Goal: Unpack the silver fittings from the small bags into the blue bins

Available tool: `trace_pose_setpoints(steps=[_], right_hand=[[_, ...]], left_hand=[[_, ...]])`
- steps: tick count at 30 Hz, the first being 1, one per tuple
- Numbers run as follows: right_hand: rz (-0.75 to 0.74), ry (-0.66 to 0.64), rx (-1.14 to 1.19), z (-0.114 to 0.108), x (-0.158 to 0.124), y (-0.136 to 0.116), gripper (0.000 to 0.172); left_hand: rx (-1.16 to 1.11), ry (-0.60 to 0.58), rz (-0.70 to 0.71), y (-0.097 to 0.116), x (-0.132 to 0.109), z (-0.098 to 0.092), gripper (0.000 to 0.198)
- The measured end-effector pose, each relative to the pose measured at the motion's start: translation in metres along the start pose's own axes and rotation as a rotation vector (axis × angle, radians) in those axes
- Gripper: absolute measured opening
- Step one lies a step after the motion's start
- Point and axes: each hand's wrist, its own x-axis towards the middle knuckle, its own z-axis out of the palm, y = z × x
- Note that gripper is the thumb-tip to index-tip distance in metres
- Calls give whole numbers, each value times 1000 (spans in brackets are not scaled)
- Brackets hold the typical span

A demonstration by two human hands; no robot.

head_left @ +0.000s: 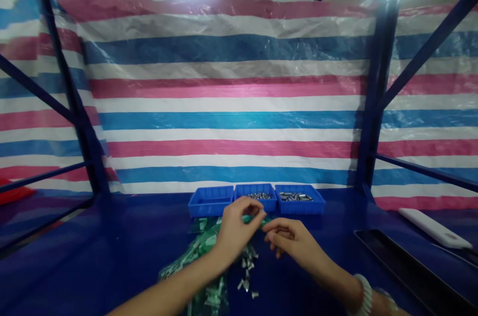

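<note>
My left hand (235, 231) is raised over the blue table, its fingers pinched on a small green-tinted plastic bag (253, 218). My right hand (289, 238) is close beside it on the right, fingers curled and pinched at the same bag's end. Below the hands lie a pile of small green plastic bags (203, 256) and several loose small metal parts (247, 276). Behind the hands stand three small blue trays: the left one (211, 201), the middle one (257, 197) and the right one (299, 200). The middle and right trays hold metal parts.
A striped pink, white and blue tarp (231, 96) walls the back and sides. Dark blue rack posts (373, 106) stand left and right. A black tray (407, 271) and a white flat object (435, 229) lie at the right. A white bead bracelet (364, 296) is on my right wrist.
</note>
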Motion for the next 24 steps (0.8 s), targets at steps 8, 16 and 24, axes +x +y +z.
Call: trace_pose_setpoints(steps=[8, 16, 24], right_hand=[[-269, -69, -539, 12, -19, -6, 15], [-341, -247, -671, 28, -28, 4, 13], [-285, 70, -443, 4, -10, -13, 12]], left_hand=[[57, 50, -61, -53, 63, -8, 18], [33, -5, -68, -23, 2, -27, 13], [-337, -216, -319, 1, -26, -22, 13]])
